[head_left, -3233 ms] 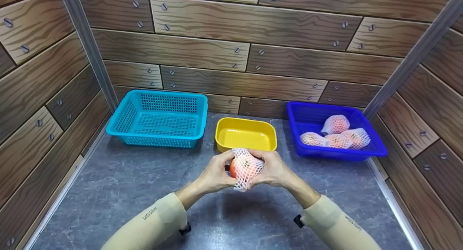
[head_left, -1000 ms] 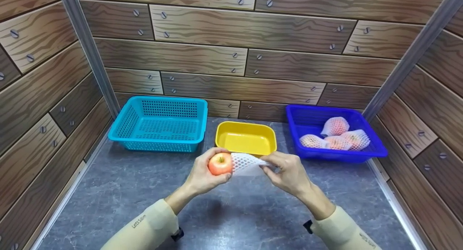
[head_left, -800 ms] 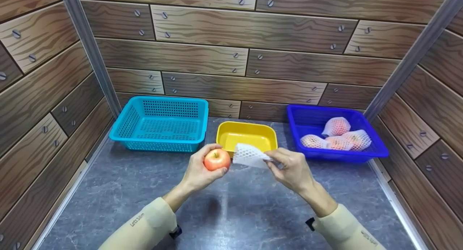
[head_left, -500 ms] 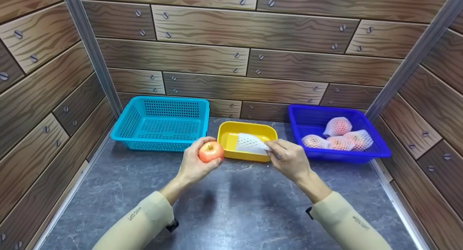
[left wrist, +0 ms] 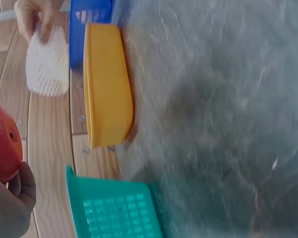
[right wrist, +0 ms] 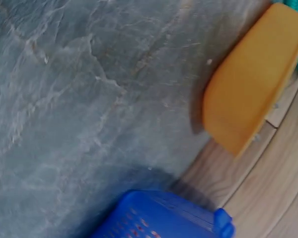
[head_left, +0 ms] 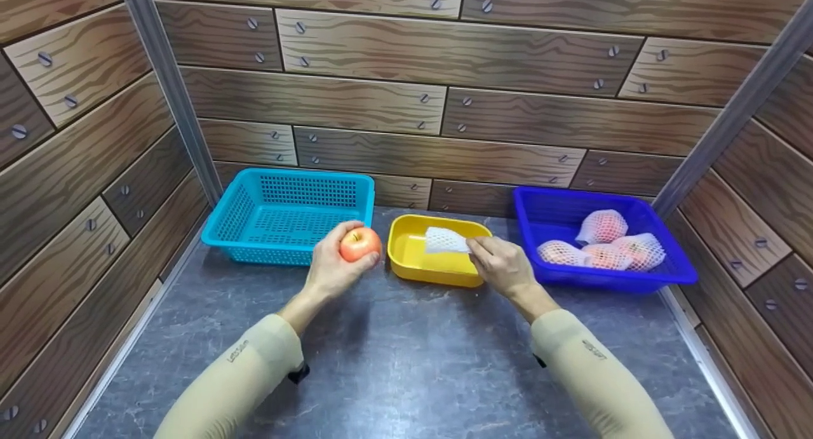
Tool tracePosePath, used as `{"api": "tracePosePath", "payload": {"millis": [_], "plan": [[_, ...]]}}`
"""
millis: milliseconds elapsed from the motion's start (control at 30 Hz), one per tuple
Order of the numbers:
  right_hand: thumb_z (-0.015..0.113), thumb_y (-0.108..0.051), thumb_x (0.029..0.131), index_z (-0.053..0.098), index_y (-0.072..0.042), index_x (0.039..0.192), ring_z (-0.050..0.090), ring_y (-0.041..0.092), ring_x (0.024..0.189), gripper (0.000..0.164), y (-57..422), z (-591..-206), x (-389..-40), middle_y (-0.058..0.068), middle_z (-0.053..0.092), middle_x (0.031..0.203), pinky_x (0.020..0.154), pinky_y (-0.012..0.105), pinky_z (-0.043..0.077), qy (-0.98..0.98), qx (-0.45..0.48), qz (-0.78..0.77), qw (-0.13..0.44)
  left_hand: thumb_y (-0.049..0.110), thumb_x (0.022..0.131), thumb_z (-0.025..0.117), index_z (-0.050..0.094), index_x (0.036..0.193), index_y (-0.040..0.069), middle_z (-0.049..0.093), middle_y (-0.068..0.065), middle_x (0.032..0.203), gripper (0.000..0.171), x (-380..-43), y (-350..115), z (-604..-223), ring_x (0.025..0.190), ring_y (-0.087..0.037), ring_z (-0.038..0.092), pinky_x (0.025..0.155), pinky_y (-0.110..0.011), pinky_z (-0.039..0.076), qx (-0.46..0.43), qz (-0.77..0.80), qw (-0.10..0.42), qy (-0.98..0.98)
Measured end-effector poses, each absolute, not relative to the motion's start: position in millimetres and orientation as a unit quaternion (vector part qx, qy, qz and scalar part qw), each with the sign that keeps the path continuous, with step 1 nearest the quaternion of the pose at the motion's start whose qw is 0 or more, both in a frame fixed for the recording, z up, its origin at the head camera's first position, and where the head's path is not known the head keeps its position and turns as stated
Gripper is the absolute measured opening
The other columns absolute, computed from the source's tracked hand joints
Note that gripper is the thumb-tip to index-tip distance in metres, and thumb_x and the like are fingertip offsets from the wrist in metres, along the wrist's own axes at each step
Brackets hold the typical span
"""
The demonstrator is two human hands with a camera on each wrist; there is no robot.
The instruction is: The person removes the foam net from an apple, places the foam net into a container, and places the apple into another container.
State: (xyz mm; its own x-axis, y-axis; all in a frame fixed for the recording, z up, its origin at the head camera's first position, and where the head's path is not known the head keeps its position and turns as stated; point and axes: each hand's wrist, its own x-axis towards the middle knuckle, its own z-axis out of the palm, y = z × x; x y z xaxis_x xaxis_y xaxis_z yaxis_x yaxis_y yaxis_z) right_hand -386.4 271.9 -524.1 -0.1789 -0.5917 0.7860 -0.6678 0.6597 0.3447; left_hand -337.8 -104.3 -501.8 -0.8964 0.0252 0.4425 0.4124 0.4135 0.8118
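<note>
My left hand [head_left: 331,267] grips a bare red-yellow apple [head_left: 360,244], stem facing up, in front of the teal basket's right corner. The left wrist view shows part of the same apple [left wrist: 4,144] at its left edge. With thumb and fingers my right hand [head_left: 506,265] pinches one end of a white foam net sleeve [head_left: 446,241], which is held over the yellow tray [head_left: 438,276]. In the left wrist view the net sleeve [left wrist: 47,64] hangs from the right hand's fingers, apart from the tray. The right hand is out of the right wrist view.
A teal perforated basket [head_left: 286,256] stands at the back left. At the back right, a dark blue basket [head_left: 610,277] holds several apples in foam nets [head_left: 604,227]. Wood-patterned walls [head_left: 362,102] enclose the grey marbled tabletop [head_left: 394,363] on the left, back and right.
The foam net has been pulled off the apple to the right. My left hand has carried the apple left, and the right hand has brought the net forward above the yellow tray.
</note>
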Motion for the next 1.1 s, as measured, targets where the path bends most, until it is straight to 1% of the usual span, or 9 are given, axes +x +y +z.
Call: {"api": "tracePosePath", "payload": {"millis": [67, 167, 267, 433, 633, 800, 900, 1000, 1100], "plan": [[0.087, -0.004, 0.084, 0.083, -0.002, 0.107, 0.078, 0.031, 0.076, 0.023, 271, -530, -392, 0.011, 0.081, 0.093, 0.067, 0.042, 0.066, -0.775, 0.401, 0.037, 0.487, 0.026, 0.086, 0.091, 0.071, 0.141, 0.008, 0.078, -0.016, 0.132, 0.062, -345, -108, -501, 0.112, -0.034, 0.073, 0.095, -0.045, 0.06, -0.126, -0.52, 0.191, -0.823], [0.09, -0.004, 0.081, 0.083, -0.003, 0.105, 0.077, 0.031, 0.076, 0.026, 270, -536, -398, 0.01, 0.08, 0.091, 0.066, 0.042, 0.065, -0.787, 0.387, 0.034, 0.48, 0.027, 0.086, 0.09, 0.072, 0.14, 0.01, 0.079, -0.015, 0.13, 0.06, -354, -114, -500, 0.11, -0.034, 0.073, 0.093, -0.043, 0.058, -0.114, -0.514, 0.2, -0.826], [0.091, -0.005, 0.08, 0.082, -0.004, 0.104, 0.076, 0.03, 0.075, 0.026, 269, -541, -403, 0.008, 0.078, 0.089, 0.065, 0.042, 0.064, -0.801, 0.371, 0.033, 0.468, 0.029, 0.087, 0.089, 0.071, 0.141, 0.012, 0.078, -0.014, 0.131, 0.059, -360, -118, -499, 0.111, -0.034, 0.072, 0.093, -0.043, 0.058, -0.099, -0.509, 0.201, -0.831], [0.09, -0.007, 0.084, 0.082, -0.006, 0.103, 0.075, 0.031, 0.076, 0.021, 268, -549, -407, 0.008, 0.078, 0.091, 0.066, 0.044, 0.064, -0.832, 0.339, 0.038, 0.438, 0.031, 0.088, 0.089, 0.07, 0.142, 0.01, 0.077, -0.014, 0.132, 0.061, -367, -123, -499, 0.112, -0.034, 0.072, 0.094, -0.044, 0.058, -0.088, -0.5, 0.203, -0.837], [0.087, -0.008, 0.09, 0.082, -0.009, 0.1, 0.075, 0.032, 0.082, 0.012, 267, -556, -408, 0.009, 0.077, 0.094, 0.071, 0.045, 0.065, -0.879, 0.296, 0.061, 0.369, 0.032, 0.087, 0.089, 0.07, 0.143, 0.011, 0.077, -0.014, 0.133, 0.062, -371, -124, -502, 0.112, -0.034, 0.072, 0.093, -0.044, 0.058, -0.089, -0.497, 0.205, -0.839], [0.083, -0.007, 0.092, 0.078, -0.011, 0.092, 0.072, 0.036, 0.08, 0.006, 264, -555, -412, 0.009, 0.073, 0.093, 0.07, 0.05, 0.063, -0.916, 0.263, 0.083, 0.29, 0.032, 0.087, 0.089, 0.07, 0.142, 0.012, 0.077, -0.013, 0.132, 0.062, -372, -123, -503, 0.111, -0.033, 0.071, 0.093, -0.043, 0.057, -0.092, -0.494, 0.202, -0.841], [0.081, -0.006, 0.092, 0.078, -0.013, 0.087, 0.07, 0.037, 0.075, 0.009, 261, -549, -416, 0.009, 0.071, 0.089, 0.065, 0.051, 0.06, -0.941, 0.239, 0.087, 0.222, 0.033, 0.086, 0.09, 0.07, 0.142, 0.013, 0.077, -0.012, 0.132, 0.063, -373, -123, -503, 0.111, -0.033, 0.072, 0.093, -0.043, 0.057, -0.093, -0.49, 0.204, -0.842], [0.079, -0.007, 0.093, 0.08, -0.015, 0.084, 0.066, 0.031, 0.071, 0.011, 257, -541, -422, 0.006, 0.071, 0.084, 0.064, 0.046, 0.056, -0.966, 0.208, 0.08, 0.132, 0.033, 0.086, 0.09, 0.07, 0.142, 0.013, 0.077, -0.012, 0.132, 0.063, -374, -123, -502, 0.111, -0.032, 0.072, 0.093, -0.043, 0.057, -0.093, -0.489, 0.206, -0.842], [0.078, -0.011, 0.094, 0.084, -0.015, 0.091, 0.063, 0.022, 0.074, 0.008, 254, -534, -428, 0.001, 0.075, 0.085, 0.068, 0.039, 0.053, -0.979, 0.187, 0.075, 0.045, 0.033, 0.087, 0.09, 0.07, 0.142, 0.012, 0.077, -0.013, 0.132, 0.062, -375, -124, -503, 0.112, -0.033, 0.071, 0.094, -0.043, 0.057, -0.095, -0.49, 0.206, -0.841]]}}
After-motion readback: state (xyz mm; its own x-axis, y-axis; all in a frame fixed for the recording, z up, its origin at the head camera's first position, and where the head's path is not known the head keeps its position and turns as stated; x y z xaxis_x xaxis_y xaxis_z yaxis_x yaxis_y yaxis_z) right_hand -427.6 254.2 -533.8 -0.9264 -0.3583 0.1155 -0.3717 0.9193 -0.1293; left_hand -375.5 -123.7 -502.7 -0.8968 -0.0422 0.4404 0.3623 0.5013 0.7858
